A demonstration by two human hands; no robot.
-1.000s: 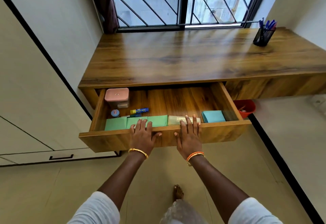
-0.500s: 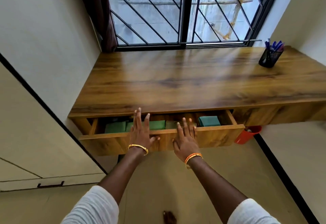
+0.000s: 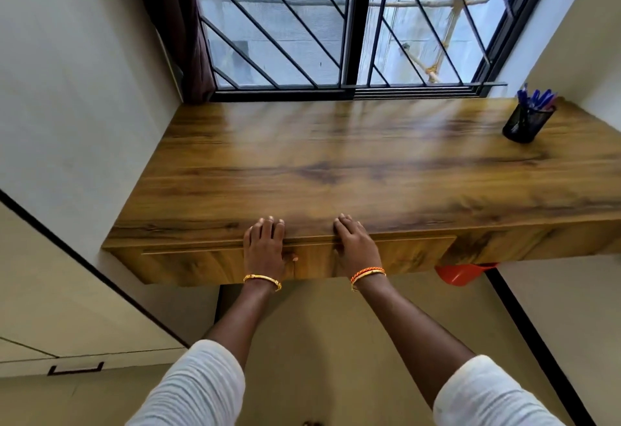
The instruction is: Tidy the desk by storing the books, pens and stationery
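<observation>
Wood-grain laminate covers the desk (image 3: 353, 163), which is set into a corner below a barred window (image 3: 336, 22), with a dark curtain (image 3: 181, 22) hung at the window's left edge. Both hands are laid flat against the drawer front (image 3: 403, 254), which is seen flush with the desk edge, so nothing stored inside is visible. The left hand (image 3: 265, 247) is pressed on the front panel with its fingers bent over the top edge onto the desk surface; nothing is gripped by it. The right hand (image 3: 356, 246), just beside it, is placed the same way, fingers lying over the edge and nothing held. A gold bangle (image 3: 262, 280) is worn on the left wrist, and orange and gold bangles (image 3: 368, 272) on the right. Well away from both hands, far to the right and toward the window, a black mesh pen holder (image 3: 526, 123) is stood upright on the desk, filled with blue pens (image 3: 536, 98). Below the desk, right of the right hand, part of a red bin (image 3: 460, 272) is seen. White sleeves (image 3: 201, 388) are visible at the bottom.
</observation>
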